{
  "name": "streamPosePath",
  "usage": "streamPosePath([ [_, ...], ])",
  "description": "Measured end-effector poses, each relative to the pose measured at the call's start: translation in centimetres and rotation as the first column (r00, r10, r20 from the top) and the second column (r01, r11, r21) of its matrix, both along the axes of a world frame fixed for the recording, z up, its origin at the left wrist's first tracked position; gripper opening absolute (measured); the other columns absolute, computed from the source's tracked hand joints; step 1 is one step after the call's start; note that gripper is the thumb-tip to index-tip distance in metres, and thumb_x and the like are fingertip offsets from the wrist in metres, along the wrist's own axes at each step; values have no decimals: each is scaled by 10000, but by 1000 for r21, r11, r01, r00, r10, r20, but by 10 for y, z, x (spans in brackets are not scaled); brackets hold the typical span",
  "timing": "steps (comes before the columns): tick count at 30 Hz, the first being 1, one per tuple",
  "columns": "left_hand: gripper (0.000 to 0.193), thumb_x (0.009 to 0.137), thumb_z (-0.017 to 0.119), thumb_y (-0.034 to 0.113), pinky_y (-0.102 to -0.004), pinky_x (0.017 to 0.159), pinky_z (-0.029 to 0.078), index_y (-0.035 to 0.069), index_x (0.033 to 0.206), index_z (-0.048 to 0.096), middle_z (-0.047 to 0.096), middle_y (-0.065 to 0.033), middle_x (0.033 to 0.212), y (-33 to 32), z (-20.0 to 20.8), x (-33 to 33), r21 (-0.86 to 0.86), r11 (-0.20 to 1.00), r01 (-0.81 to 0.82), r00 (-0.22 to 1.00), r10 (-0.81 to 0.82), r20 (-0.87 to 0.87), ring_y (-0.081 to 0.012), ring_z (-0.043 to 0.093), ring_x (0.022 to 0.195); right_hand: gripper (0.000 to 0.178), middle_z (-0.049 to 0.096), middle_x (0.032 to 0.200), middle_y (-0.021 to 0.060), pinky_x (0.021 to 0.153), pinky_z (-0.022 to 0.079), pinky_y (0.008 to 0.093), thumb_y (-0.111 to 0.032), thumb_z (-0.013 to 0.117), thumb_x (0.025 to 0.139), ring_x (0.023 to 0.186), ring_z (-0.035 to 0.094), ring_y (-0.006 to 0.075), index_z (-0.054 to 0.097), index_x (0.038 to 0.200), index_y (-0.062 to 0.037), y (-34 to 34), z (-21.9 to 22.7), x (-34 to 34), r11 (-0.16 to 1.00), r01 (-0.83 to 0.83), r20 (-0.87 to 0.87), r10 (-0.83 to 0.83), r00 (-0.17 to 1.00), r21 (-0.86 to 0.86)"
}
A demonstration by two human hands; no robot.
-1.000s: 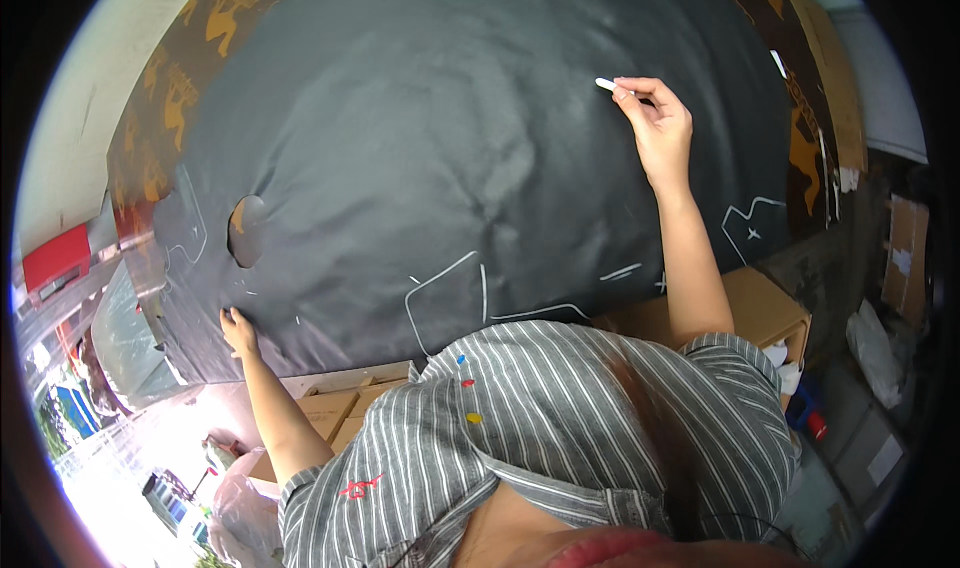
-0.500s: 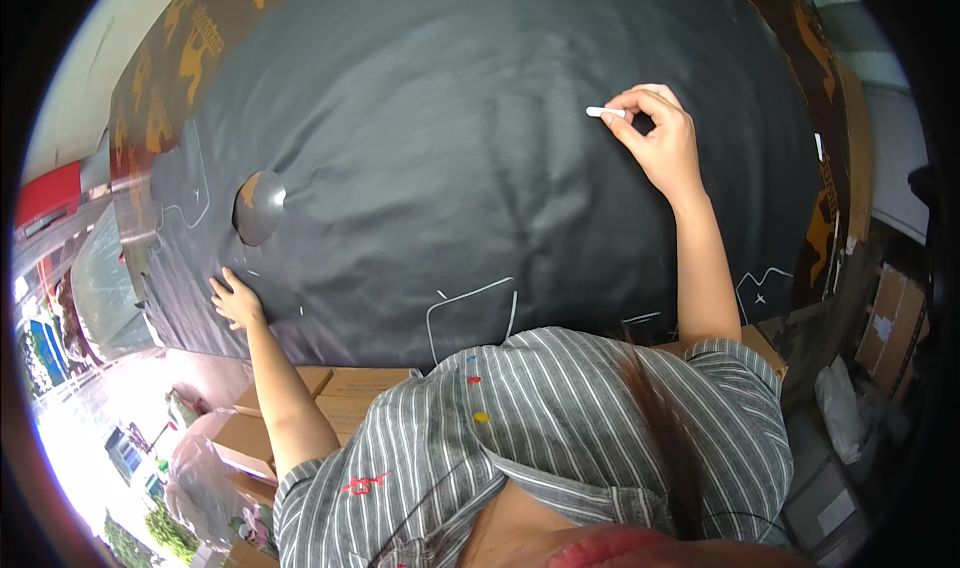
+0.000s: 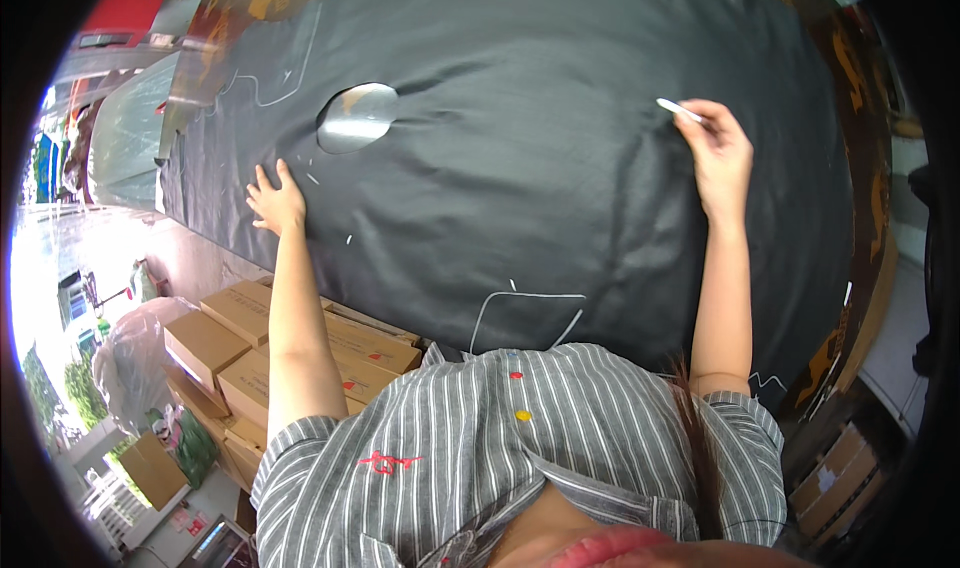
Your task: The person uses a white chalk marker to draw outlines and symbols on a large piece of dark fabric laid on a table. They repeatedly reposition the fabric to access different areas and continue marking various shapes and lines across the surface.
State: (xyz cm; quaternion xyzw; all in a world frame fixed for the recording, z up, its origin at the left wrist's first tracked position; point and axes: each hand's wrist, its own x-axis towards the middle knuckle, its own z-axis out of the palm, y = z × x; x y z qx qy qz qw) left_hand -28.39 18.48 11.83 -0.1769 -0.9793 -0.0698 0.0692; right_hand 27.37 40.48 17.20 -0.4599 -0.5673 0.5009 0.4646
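A large black leather-like sheet (image 3: 520, 198) lies spread before me, with wrinkles across its middle. In my right hand (image 3: 722, 158), a white stick of chalk (image 3: 680, 111) is pinched between thumb and fingers, its tip pointing up and left over the sheet. My left hand (image 3: 278, 200) rests flat on the sheet at the left, fingers spread. Just beyond it is an oval hole (image 3: 358, 118) through which a shiny surface shows. White lines mark an angular outline (image 3: 530, 295) near my chest, and another outline (image 3: 268, 103) at the far left. Short white dashes lie beside the hole.
Brown patterned board (image 3: 868, 228) shows past the sheet's right edge, with a white stick (image 3: 848, 293) on it. Stacked cardboard boxes (image 3: 235, 343) stand below my left forearm. Clear plastic wrap (image 3: 130, 138) hangs at the left. More cardboard (image 3: 835, 478) sits at lower right.
The view has shifted, so the hole and outlines appear further right. My right hand has turned slightly, with the chalk still pinched in it. My left hand stays spread on the sheet.
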Motion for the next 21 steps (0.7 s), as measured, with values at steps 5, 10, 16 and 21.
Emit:
streamPosePath([
  [5,746,963,407,688,-676,1170,134,233,1553,386,297,-184,1618,6,1,6,37,999,14,1000,-15,19,-368,217,1517,177,702,920,41,787,516,234,-95,733,921,824,628,89,710,1068,0,43,-16,-120,976,-216,-89,213,973,-25],
  [10,744,975,410,662,-668,1174,107,216,1569,353,249,-183,1640,-6,-6,4,43,997,69,997,-70,41,-373,166,1532,217,730,991,61,820,534,249,-135,759,906,880,670,113,724,1081,-11,61,-39,-168,979,-201,2,201,980,23],
  [16,740,960,490,638,-701,1160,46,201,1547,384,224,-179,1649,-2,4,-23,129,985,112,985,-127,117,-433,108,1529,210,734,953,57,776,533,235,-148,760,912,851,673,92,730,1068,-12,48,-29,-170,986,-158,237,139,961,61],
  [21,728,979,450,631,-710,1154,8,208,1564,357,230,-165,1651,44,7,-68,186,956,228,971,-237,26,-433,72,1535,169,727,923,48,747,511,208,-135,749,923,819,653,68,730,1034,-9,40,-23,-199,990,-138,186,136,973,2],
])
